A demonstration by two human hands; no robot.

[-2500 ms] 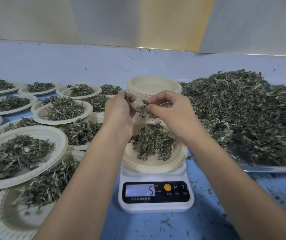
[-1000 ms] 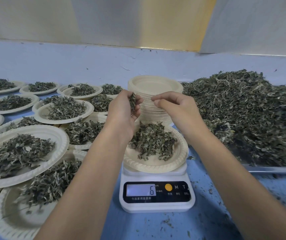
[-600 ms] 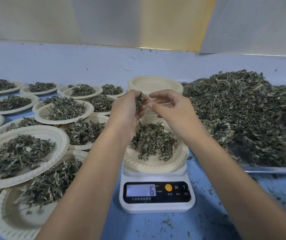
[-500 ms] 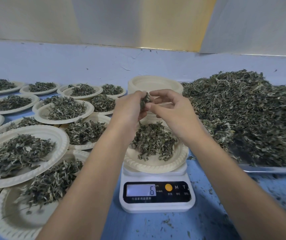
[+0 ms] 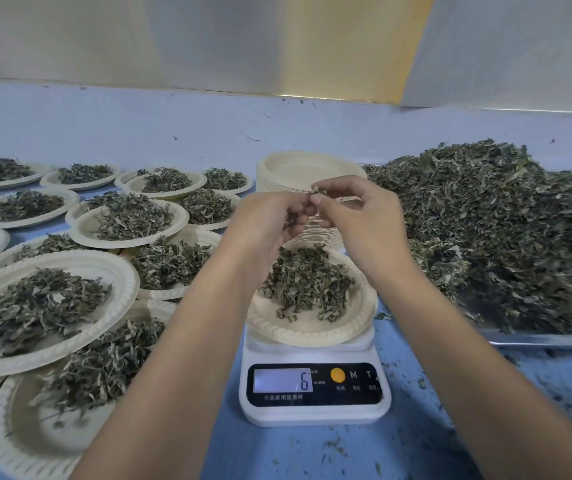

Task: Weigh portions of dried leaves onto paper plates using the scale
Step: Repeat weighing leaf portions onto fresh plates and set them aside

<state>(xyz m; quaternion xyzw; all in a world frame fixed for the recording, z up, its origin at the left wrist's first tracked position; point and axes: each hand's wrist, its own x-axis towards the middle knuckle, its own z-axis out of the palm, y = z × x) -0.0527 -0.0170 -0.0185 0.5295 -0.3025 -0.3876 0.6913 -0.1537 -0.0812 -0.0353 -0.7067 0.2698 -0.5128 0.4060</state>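
In the head view, your left hand (image 5: 270, 220) and right hand (image 5: 357, 223) meet at centre frame, above the paper plate (image 5: 312, 336) that sits on the scale (image 5: 312, 393) at lower centre. Your left hand is curled round a small reserve of dried leaves (image 5: 291, 220), and your right thumb and forefinger pinch a scrap from it. The display reads 6.

You look to be trimming the portion to weight. Next, drop small bits onto the mound (image 5: 307, 282) and watch the reading settle.

The plate is round, so it has no long axis. It lies flat, open side up. The scale's display end points at the bottom edge of the frame. Filled plates (image 5: 52, 306) crowd the left, and the loose heap (image 5: 502, 220) fills the right.
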